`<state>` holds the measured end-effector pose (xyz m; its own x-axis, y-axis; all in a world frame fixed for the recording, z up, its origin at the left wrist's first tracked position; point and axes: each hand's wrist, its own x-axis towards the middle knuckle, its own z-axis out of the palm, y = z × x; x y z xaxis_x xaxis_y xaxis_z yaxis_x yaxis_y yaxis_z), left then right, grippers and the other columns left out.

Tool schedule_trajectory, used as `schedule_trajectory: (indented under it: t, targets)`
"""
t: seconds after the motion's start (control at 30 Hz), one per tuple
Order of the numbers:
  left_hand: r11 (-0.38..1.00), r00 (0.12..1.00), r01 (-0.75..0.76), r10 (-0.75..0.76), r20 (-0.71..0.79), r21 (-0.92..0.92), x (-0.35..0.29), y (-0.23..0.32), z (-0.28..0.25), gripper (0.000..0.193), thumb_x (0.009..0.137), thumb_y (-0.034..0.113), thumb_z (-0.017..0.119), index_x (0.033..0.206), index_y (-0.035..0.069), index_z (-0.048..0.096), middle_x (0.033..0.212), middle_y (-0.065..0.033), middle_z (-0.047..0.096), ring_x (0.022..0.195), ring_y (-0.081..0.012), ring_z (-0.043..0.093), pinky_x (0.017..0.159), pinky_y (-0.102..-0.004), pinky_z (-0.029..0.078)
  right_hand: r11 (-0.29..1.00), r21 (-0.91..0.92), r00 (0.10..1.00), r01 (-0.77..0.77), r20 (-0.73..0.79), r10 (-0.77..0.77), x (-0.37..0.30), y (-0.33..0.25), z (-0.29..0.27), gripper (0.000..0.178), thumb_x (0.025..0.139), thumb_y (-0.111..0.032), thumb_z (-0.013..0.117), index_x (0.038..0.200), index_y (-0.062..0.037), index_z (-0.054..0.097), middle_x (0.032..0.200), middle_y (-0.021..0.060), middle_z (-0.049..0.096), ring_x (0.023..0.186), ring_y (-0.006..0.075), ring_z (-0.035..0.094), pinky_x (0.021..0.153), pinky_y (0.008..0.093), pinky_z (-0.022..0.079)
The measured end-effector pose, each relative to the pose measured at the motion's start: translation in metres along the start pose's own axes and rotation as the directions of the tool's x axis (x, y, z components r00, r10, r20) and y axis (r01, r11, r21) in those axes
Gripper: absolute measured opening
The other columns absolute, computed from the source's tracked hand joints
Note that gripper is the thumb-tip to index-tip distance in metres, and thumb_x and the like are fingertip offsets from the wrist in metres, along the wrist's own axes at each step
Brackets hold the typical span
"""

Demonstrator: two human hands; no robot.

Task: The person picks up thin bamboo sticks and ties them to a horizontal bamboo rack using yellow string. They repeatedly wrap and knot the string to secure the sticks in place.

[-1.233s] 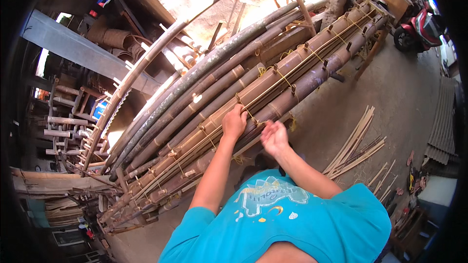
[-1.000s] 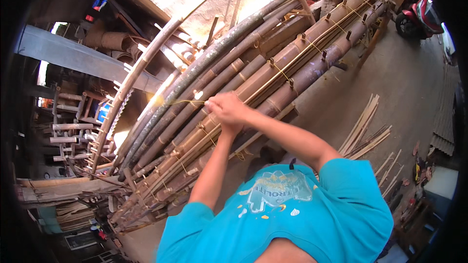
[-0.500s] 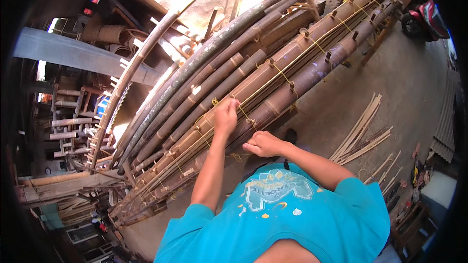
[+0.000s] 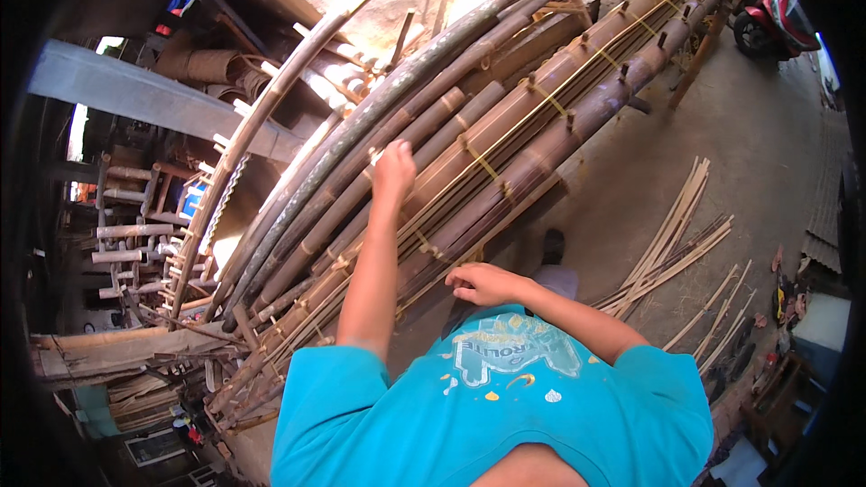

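A long bamboo frame runs diagonally before me, made of a far bamboo pole (image 4: 496, 114) and a near bamboo pole (image 4: 546, 151). Thin dark strips (image 4: 519, 133) lie lengthwise between them, crossed at intervals by yellow cord (image 4: 483, 163) around short pegs (image 4: 622, 75). My left hand (image 4: 393, 169) is closed, raised over the far side of the frame; a small pale bit shows at its fingers, too little to name. Nearer my body, my right hand (image 4: 487, 285) is beside the near pole, its fingers curled in. Whatever it may hold is hidden.
Curved bamboo poles (image 4: 361, 126) lie beyond the frame. Split bamboo strips (image 4: 663, 234) are spread on the floor at right. A red motorbike (image 4: 780, 22) stands at the far right. Bamboo racks (image 4: 135, 230) fill the left side.
My left hand has moved up and left, away from the strips and past the far pole. My right hand has dropped slightly toward my body. The view has shifted a little.
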<state>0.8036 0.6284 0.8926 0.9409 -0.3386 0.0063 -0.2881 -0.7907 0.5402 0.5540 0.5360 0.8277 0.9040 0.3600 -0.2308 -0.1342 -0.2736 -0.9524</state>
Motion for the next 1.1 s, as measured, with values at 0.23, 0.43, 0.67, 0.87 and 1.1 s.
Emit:
schedule_trajectory:
  t: [0.23,0.43,0.67,0.87,1.1]
  targets:
    - [0.998,0.998,-0.038,0.036,0.043,0.05,-0.144,-0.081,-0.005,0.019,0.091,0.028,0.064,0.101,0.012,0.066,0.095,-0.0129,0.072,0.096,-0.0326,0.066,0.092,-0.0486,0.031,0.114,0.937,0.753,0.33,-0.334,0.567,0.063,-0.048,0.089,0.032,0.101,-0.038,0.051,0.115,-0.0097,0.058,0.105,0.0029,0.063,0.102,0.014,0.057,0.096,0.0339,0.043]
    - [0.999,0.996,-0.042,0.042,-0.072,-0.005,-0.146,-0.091,0.004,0.017,0.09,0.027,0.065,0.102,0.015,0.067,0.09,-0.0073,0.073,0.091,-0.0268,0.067,0.084,-0.043,0.028,-0.074,0.992,0.786,0.103,-0.036,0.617,0.04,-0.08,0.092,0.047,0.099,-0.054,0.047,0.121,-0.0135,0.051,0.098,0.004,0.06,0.091,0.02,0.056,0.089,0.0328,0.045]
    - [0.998,0.994,-0.063,0.065,-0.083,0.031,-0.146,-0.122,0.029,0.02,0.092,0.025,0.064,0.104,0.01,0.067,0.093,-0.0138,0.071,0.092,-0.031,0.066,0.086,-0.041,0.04,0.593,0.524,0.64,0.611,-0.768,0.019,0.09,-0.139,0.067,0.023,0.101,-0.028,0.05,0.095,-0.007,0.058,0.081,0.0036,0.058,0.079,0.0147,0.058,0.08,0.0334,0.047]
    - [0.895,0.967,-0.249,0.206,-0.152,-0.369,-0.146,-0.127,0.021,0.032,0.097,0.034,0.057,0.109,0.007,0.069,0.102,-0.0201,0.069,0.1,-0.0383,0.065,0.096,-0.0434,0.044,0.762,-0.495,0.906,0.418,0.286,-0.311,0.141,-0.18,0.029,0.055,0.099,-0.053,0.043,0.098,-0.0093,0.076,0.102,0.017,0.071,0.097,0.0293,0.067,0.085,0.0469,0.046]
    - [0.988,0.999,-0.003,0.009,0.038,-0.153,-0.141,-0.084,-0.011,0.031,0.101,0.034,0.045,0.108,0.014,0.068,0.096,-0.017,0.07,0.102,-0.0386,0.063,0.099,-0.0541,0.03,0.946,0.285,0.988,0.152,-0.008,-0.156,0.181,-0.128,-0.038,0.053,0.101,-0.048,0.047,0.083,-0.0019,0.066,0.083,0.0113,0.068,0.078,0.0181,0.063,0.075,0.0338,0.048]
